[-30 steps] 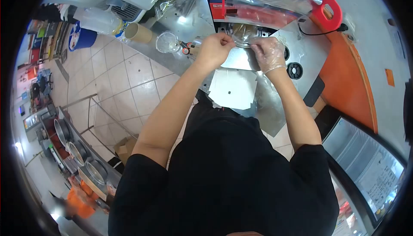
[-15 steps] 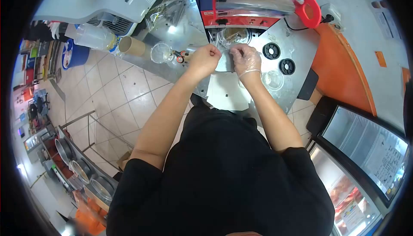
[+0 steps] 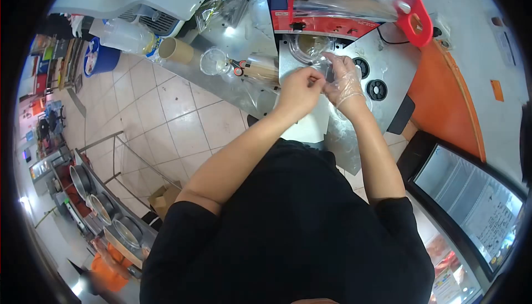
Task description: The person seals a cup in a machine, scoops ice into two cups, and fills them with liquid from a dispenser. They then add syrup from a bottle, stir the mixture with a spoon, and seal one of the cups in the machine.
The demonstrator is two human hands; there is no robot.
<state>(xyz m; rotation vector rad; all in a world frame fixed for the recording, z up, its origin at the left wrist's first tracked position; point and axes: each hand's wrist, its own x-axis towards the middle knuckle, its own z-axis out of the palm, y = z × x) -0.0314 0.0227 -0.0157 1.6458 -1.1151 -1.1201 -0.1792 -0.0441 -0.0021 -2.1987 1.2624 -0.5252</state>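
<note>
Gap just closed up, elbow room tight on one side

Left hand (image 3: 302, 91) has been swung rightward since half a second ago, so both hands are now bunched together just in front of the cup (image 3: 313, 45), which is parked at the base of the red machine (image 3: 338, 25). Bare left fingers are pinched narrow, tips right by the thumb of the right hand (image 3: 344, 82); whether anything thin is held there can't be told. Right fingers are bent inside a clear glove (image 3: 350, 94), index near the cup's rim; contact can't be told, and nothing held can be made out. Judging by that pinch, the work seems to be centred on the glove, with the cup left sitting.

Edges, left to right: the counter (image 3: 237, 46) is crowded along its front by a brown tube (image 3: 178, 51), a spare cup (image 3: 211, 62) and scissors (image 3: 239, 67). Below the hands, a white sheet (image 3: 310, 129) is partly covered. Forward reach is capped by the machine. Past the glove, two black rings (image 3: 377, 90) are passed, then some counter metal is seen before the orange panel (image 3: 449, 104), so easier room is probably found there.
</note>
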